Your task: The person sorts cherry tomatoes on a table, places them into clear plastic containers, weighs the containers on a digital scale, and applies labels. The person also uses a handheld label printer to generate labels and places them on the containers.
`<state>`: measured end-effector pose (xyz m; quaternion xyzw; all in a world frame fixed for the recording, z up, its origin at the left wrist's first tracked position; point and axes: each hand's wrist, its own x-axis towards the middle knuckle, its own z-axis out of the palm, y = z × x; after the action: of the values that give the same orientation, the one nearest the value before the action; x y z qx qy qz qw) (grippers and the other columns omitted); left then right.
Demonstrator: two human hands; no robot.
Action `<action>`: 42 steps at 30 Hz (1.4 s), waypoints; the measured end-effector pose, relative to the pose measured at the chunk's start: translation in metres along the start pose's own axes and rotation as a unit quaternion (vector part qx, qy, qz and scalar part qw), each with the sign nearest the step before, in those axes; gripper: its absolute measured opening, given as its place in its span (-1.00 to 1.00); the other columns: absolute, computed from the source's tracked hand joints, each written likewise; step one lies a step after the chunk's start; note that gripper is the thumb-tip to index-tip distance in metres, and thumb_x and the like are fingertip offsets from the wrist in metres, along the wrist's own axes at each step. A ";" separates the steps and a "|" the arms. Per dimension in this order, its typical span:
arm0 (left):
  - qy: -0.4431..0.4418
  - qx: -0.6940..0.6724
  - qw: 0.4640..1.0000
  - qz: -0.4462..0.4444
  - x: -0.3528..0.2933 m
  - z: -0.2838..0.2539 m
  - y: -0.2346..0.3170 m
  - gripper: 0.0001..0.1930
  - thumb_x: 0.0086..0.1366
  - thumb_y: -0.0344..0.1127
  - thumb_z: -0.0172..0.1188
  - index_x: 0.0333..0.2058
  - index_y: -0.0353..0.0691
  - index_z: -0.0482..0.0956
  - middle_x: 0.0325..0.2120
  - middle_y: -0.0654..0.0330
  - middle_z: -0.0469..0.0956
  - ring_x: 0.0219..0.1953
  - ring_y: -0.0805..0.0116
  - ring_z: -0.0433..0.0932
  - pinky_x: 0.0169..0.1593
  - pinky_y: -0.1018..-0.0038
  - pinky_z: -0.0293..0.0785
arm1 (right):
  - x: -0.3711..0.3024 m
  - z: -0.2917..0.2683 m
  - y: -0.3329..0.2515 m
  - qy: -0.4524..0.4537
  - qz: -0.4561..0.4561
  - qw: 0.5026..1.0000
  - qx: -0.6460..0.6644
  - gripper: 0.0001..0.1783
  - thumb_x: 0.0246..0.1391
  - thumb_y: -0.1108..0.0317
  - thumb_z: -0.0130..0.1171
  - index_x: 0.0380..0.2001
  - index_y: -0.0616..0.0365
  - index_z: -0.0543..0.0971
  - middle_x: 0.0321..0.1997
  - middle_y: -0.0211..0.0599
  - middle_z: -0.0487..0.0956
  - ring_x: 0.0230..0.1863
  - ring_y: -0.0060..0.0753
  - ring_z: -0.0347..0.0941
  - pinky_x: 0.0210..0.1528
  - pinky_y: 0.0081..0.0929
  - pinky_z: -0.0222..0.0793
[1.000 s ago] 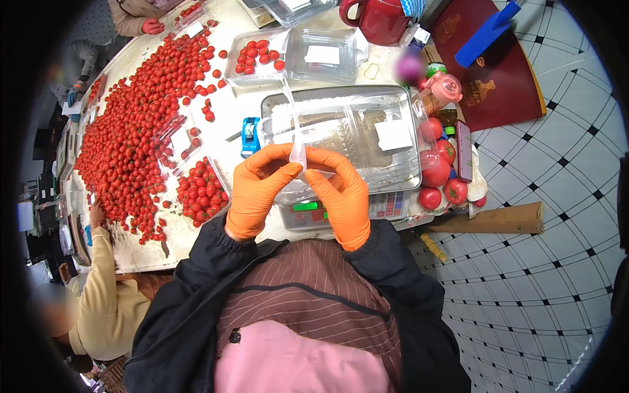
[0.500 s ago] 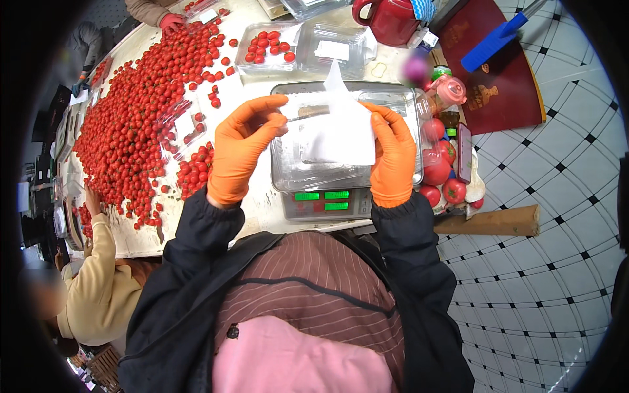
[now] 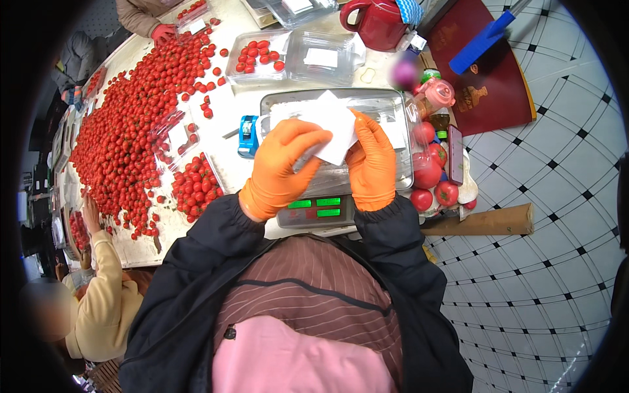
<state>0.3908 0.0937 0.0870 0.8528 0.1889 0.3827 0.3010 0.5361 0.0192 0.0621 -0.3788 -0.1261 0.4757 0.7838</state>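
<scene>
The right hand point(image 3: 370, 164), in an orange glove, has its thumb and fingers clamped on the right side of a white sheet point(image 3: 337, 134), which sits up between the two hands, its top corner pointing away from the person. The left hand point(image 3: 282, 164), gloved alike, has thumb and fingertips apart at the sheet's left edge; whether they touch it I cannot tell. Beyond and beneath both hands is a metal pan point(image 3: 410, 167) with clear plastic packaging in it, and nearer the person than the hands a scale panel point(image 3: 318, 213) shows green displays. Just left of the left hand's fingers stands a blue dispenser point(image 3: 247, 136); farther left spreads a heap of small tomatoes point(image 3: 131, 131). Larger tomatoes point(image 3: 427, 173) lie to the right of the right hand. The step in hand looks like handling the sheet between both hands; the next move seems to call for a sure left pinch while the right keeps hold.
</scene>
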 end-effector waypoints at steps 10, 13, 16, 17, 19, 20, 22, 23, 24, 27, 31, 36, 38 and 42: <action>0.060 -0.119 0.986 -0.103 0.015 -0.029 -0.036 -0.69 0.02 -0.71 0.15 -0.27 -0.23 0.64 -0.30 0.26 0.59 -0.30 0.50 0.51 -0.28 0.62 0.38 | 0.020 0.002 -0.032 -0.013 -0.062 0.995 -0.076 -0.77 0.22 0.29 0.11 -0.18 0.24 0.50 -0.10 -0.13 0.58 -0.14 -0.22 0.56 -0.08 -0.35 0.49; 0.071 -0.100 0.985 -0.123 0.014 -0.030 -0.032 -0.81 0.13 -0.58 0.26 -0.25 -0.29 0.62 -0.29 0.25 0.59 -0.26 0.54 0.52 -0.21 0.61 0.40 | 0.016 0.006 -0.034 -0.018 -0.083 0.987 -0.139 -0.76 0.26 0.33 0.02 -0.12 0.26 0.51 -0.09 -0.13 0.58 -0.12 -0.23 0.56 -0.06 -0.36 0.51; 0.100 -0.109 0.972 -0.180 0.016 -0.024 -0.028 -0.84 0.16 -0.53 0.28 -0.25 -0.27 0.62 -0.35 0.29 0.59 -0.32 0.58 0.51 -0.25 0.63 0.40 | 0.002 0.009 -0.023 -0.007 -0.172 0.957 -0.234 -0.78 0.18 0.43 0.12 -0.13 0.29 0.51 -0.16 -0.21 0.58 -0.17 -0.34 0.55 -0.07 -0.45 0.46; 0.099 -0.116 0.966 -0.207 0.018 -0.025 -0.026 -0.85 0.16 -0.52 0.28 -0.26 -0.28 0.62 -0.36 0.30 0.59 -0.33 0.58 0.51 -0.25 0.63 0.40 | -0.002 0.006 -0.017 -0.008 -0.197 0.945 -0.262 -0.76 0.14 0.45 0.17 -0.13 0.29 0.52 -0.18 -0.24 0.58 -0.17 -0.36 0.54 -0.07 -0.47 0.45; 0.090 -0.175 0.948 -0.251 0.021 -0.023 -0.019 -0.85 0.16 -0.50 0.29 -0.26 -0.29 0.62 -0.38 0.31 0.59 -0.34 0.58 0.51 -0.25 0.63 0.41 | -0.007 0.007 -0.011 -0.027 -0.173 0.939 -0.296 -0.61 0.04 0.46 0.28 -0.05 0.29 0.48 -0.15 -0.28 0.56 -0.12 -0.41 0.50 -0.06 -0.50 0.42; 0.082 -0.227 0.933 -0.266 0.023 -0.022 -0.016 -0.85 0.16 -0.49 0.29 -0.26 -0.31 0.62 -0.39 0.32 0.59 -0.35 0.58 0.51 -0.25 0.63 0.41 | -0.007 0.012 -0.010 -0.045 -0.149 0.946 -0.286 -0.58 0.03 0.45 0.30 -0.03 0.29 0.46 -0.14 -0.29 0.56 -0.10 -0.43 0.49 -0.06 -0.51 0.41; 0.046 -0.303 0.908 -0.285 0.024 -0.020 -0.012 -0.84 0.16 -0.49 0.29 -0.25 -0.31 0.62 -0.38 0.32 0.59 -0.34 0.59 0.51 -0.24 0.63 0.43 | -0.002 0.020 -0.007 -0.079 -0.101 0.956 -0.265 -0.51 0.01 0.43 0.32 0.01 0.28 0.43 -0.11 -0.29 0.54 -0.07 -0.47 0.46 -0.06 -0.53 0.40; 0.019 -0.327 0.899 -0.289 0.024 -0.020 -0.011 -0.83 0.16 -0.49 0.29 -0.24 -0.31 0.61 -0.37 0.32 0.60 -0.33 0.60 0.51 -0.23 0.64 0.44 | -0.002 0.020 -0.006 -0.100 -0.072 0.969 -0.216 -0.44 0.00 0.38 0.35 0.05 0.27 0.39 -0.08 -0.30 0.52 -0.05 -0.49 0.44 -0.04 -0.53 0.39; -0.009 -0.351 0.890 -0.292 0.025 -0.020 -0.011 -0.82 0.16 -0.49 0.29 -0.23 -0.31 0.61 -0.36 0.32 0.60 -0.33 0.61 0.52 -0.22 0.64 0.44 | -0.002 0.021 -0.010 -0.114 -0.043 0.973 -0.194 -0.45 0.00 0.38 0.35 0.05 0.27 0.39 -0.08 -0.30 0.52 -0.05 -0.50 0.43 -0.04 -0.53 0.39; -0.046 -0.307 0.915 -0.259 0.025 -0.017 -0.013 -0.81 0.12 -0.52 0.28 -0.24 -0.30 0.63 -0.35 0.30 0.61 -0.32 0.57 0.53 -0.20 0.62 0.45 | 0.002 0.022 -0.014 -0.127 0.003 0.981 -0.144 -0.54 0.06 0.35 0.30 0.00 0.29 0.45 -0.11 -0.34 0.54 -0.10 -0.56 0.43 -0.07 -0.58 0.37; -0.066 -0.235 0.947 -0.206 0.034 -0.022 -0.014 -0.79 0.11 -0.58 0.25 -0.24 -0.28 0.64 -0.33 0.29 0.62 -0.30 0.55 0.54 -0.15 0.61 0.45 | 0.010 0.012 -0.023 -0.087 -0.017 0.977 -0.195 -0.66 0.13 0.38 0.22 -0.05 0.32 0.53 -0.21 -0.40 0.58 -0.20 -0.63 0.43 -0.11 -0.63 0.35; -0.019 -0.226 0.956 -0.188 0.045 -0.037 -0.025 -0.78 0.13 -0.64 0.16 -0.24 -0.30 0.62 -0.28 0.28 0.62 -0.25 0.57 0.54 -0.13 0.61 0.44 | 0.017 0.012 -0.027 -0.107 -0.138 0.955 -0.240 -0.67 0.13 0.40 0.21 -0.04 0.28 0.54 -0.21 -0.41 0.60 -0.22 -0.64 0.43 -0.14 -0.66 0.35; 0.013 -0.147 0.988 -0.051 0.050 -0.048 -0.025 -0.74 0.06 -0.71 0.13 -0.27 -0.30 0.61 -0.28 0.24 0.61 -0.19 0.46 0.54 -0.08 0.56 0.43 | 0.022 0.007 -0.035 -0.112 -0.229 0.918 -0.305 -0.69 0.13 0.40 0.22 -0.05 0.23 0.55 -0.22 -0.40 0.61 -0.22 -0.63 0.44 -0.14 -0.69 0.34; -0.152 -0.036 0.987 0.029 0.031 -0.066 -0.026 -0.68 -0.02 -0.73 0.15 -0.26 -0.28 0.58 -0.28 0.14 0.59 -0.19 0.19 0.57 -0.11 0.41 0.48 | 0.024 -0.017 -0.059 -0.237 -0.433 0.596 -0.634 -0.61 -0.11 0.58 0.19 -0.14 0.04 0.60 -0.17 -0.25 0.60 -0.10 -0.33 0.50 0.04 -0.31 0.35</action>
<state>0.3576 0.1551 0.1217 0.8947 0.1026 0.2638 0.3456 0.5960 0.0161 0.0885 -0.5550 -0.7263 -0.0462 0.4029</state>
